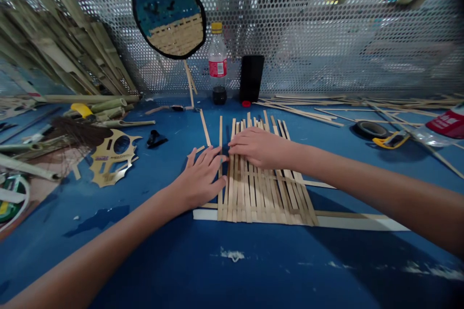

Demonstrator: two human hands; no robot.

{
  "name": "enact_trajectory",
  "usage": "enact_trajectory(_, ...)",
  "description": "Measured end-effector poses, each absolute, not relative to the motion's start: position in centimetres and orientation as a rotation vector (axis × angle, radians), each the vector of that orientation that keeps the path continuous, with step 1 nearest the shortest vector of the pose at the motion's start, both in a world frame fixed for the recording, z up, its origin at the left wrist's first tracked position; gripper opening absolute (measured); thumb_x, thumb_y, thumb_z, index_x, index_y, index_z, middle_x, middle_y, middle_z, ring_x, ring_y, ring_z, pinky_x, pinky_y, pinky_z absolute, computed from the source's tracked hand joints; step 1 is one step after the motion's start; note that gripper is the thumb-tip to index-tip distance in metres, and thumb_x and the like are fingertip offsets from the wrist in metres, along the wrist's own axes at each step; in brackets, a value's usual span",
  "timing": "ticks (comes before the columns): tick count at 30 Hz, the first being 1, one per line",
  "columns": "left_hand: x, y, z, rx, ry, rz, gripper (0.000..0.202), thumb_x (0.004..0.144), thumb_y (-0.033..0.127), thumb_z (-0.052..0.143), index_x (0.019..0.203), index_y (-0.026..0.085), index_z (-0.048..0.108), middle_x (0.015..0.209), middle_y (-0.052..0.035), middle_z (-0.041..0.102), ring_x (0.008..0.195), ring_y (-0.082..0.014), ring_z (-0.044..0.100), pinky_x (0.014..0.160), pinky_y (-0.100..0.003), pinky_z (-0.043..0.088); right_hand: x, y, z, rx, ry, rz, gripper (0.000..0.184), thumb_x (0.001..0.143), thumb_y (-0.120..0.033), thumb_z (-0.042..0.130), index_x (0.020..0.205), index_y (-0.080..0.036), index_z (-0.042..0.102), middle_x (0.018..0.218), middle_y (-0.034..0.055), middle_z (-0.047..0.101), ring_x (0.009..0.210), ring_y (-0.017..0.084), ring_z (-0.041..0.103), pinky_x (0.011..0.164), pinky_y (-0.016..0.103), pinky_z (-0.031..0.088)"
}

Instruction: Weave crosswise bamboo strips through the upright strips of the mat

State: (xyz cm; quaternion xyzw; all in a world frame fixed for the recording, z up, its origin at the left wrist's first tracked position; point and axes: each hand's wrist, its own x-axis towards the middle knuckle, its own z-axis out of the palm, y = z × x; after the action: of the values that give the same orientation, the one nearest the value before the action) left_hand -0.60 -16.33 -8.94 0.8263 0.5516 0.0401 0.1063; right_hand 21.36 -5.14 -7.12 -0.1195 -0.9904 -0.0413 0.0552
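A panel of upright bamboo strips [268,193] lies on the blue table, crossed by a few horizontal strips. My left hand [203,178] rests on the left, palm down, fingers spread and thumb apart, its fingertips touching a single upright strip [220,130] set slightly apart from the others. Across the upper part of the panel lies my right hand [257,147], palm down, fingers stretched out to the left with their tips near the panel's left edge. A white band [362,222] runs under the panel's lower edge and out to the right. The palms hide what is beneath them.
Behind the panel stand a cola bottle [217,67] and a black phone [251,77] against perforated metal. Black tape [371,130] and a yellow-handled tool [390,141] lie right, near loose strips [304,112]. Left are a scalloped gold plate [113,157] and bamboo poles [83,53].
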Motion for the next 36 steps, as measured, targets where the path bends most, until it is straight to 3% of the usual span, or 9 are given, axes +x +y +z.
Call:
enact_trajectory(4,-0.7,-16.3,-9.1,2.431,1.6,0.112,0.054,0.103,0.059,0.037,0.142,0.022,0.041,0.165,-0.0136,0.023,0.155,-0.0338,0.013,0.123,-0.065,0.005,21.8,-5.1,-7.1,-0.39,-3.027,-0.117,0.039,0.095,-0.015,0.047,0.129,-0.016,0.067,0.136,0.0111,0.068,0.128,0.028,0.059,0.107,0.051,0.043)
enact_trajectory(12,-0.6,-16.3,-8.5,2.392,1.608,0.047,0.053,0.104,0.044,0.037,0.153,0.026,0.03,0.168,-0.0116,0.013,0.156,-0.032,0.004,0.122,-0.066,0.002,22.9,-6.0,-6.0,-0.474,-2.897,-0.201,0.04,0.095,-0.013,0.045,0.128,-0.013,0.067,0.13,0.0137,0.07,0.124,0.03,0.061,0.105,0.052,0.044)
enact_trajectory(17,-0.6,-16.4,-8.0,2.422,1.564,0.034,0.045,0.104,0.04,0.034,0.147,0.03,0.043,0.169,-0.0038,0.011,0.156,-0.0285,-0.004,0.122,-0.063,-0.006,27.5,-7.3,-5.6,-0.755,-2.899,-0.22,0.034,0.097,-0.021,0.043,0.114,-0.018,0.072,0.117,0.0114,0.074,0.113,0.03,0.065,0.098,0.051,0.048)
enact_trajectory(20,-0.6,-16.3,-8.0,2.414,1.546,0.042,0.046,0.104,0.043,0.035,0.146,0.029,0.045,0.169,-0.0029,0.015,0.156,-0.0287,-0.002,0.122,-0.064,-0.007,33.0,-8.6,-6.0,-1.258,-2.863,0.016,0.044,0.1,-0.047,0.038,0.119,-0.023,0.069,0.118,0.0125,0.073,0.103,0.032,0.069,0.085,0.053,0.053)
enact_trajectory(23,-0.6,-16.2,-8.1,2.402,1.517,0.056,0.047,0.103,0.042,0.034,0.147,0.029,0.045,0.167,0.0003,0.021,0.156,-0.0282,0.004,0.123,-0.064,-0.008,38.0,-10.5,-6.7,-1.594,-2.788,0.468,0.055,0.09,-0.065,0.045,0.118,-0.023,0.069,0.117,0.0142,0.071,0.095,0.032,0.07,0.078,0.048,0.057)
enact_trajectory(26,-0.5,-16.1,-8.0,2.388,1.496,0.067,0.047,0.104,0.042,0.032,0.148,0.029,0.045,0.166,0.002,0.024,0.156,-0.028,0.008,0.124,-0.063,-0.005,40.3,-12.6,-7.4,-1.7,-2.657,0.637,0.052,0.088,-0.068,0.042,0.105,-0.026,0.069,0.112,0.0136,0.068,0.095,0.03,0.068,0.079,0.046,0.057)
enact_trajectory(31,-0.8,-15.9,-8.2,2.393,1.481,0.06,0.055,0.103,0.058,0.035,0.15,0.029,0.043,0.167,0.0017,0.021,0.155,-0.0307,0.011,0.124,-0.063,-0.001,40.0,-13.5,-8.1,-1.704,-2.565,0.696,0.044,0.09,-0.061,0.04,0.089,-0.025,0.065,0.098,0.0124,0.066,0.086,0.027,0.064,0.076,0.043,0.053)
enact_trajectory(36,-1.1,-15.4,-8.9,2.416,1.467,0.062,0.071,0.101,0.066,0.036,0.159,0.027,0.025,0.168,0.0002,0.018,0.155,-0.0302,0.01,0.125,-0.06,0.0,39.8,-12.3,-8.8,-1.62,-2.538,0.72,0.043,0.092,-0.061,0.041,0.085,-0.024,0.064,0.096,0.0115,0.065,0.086,0.026,0.061,0.076,0.04,0.05)
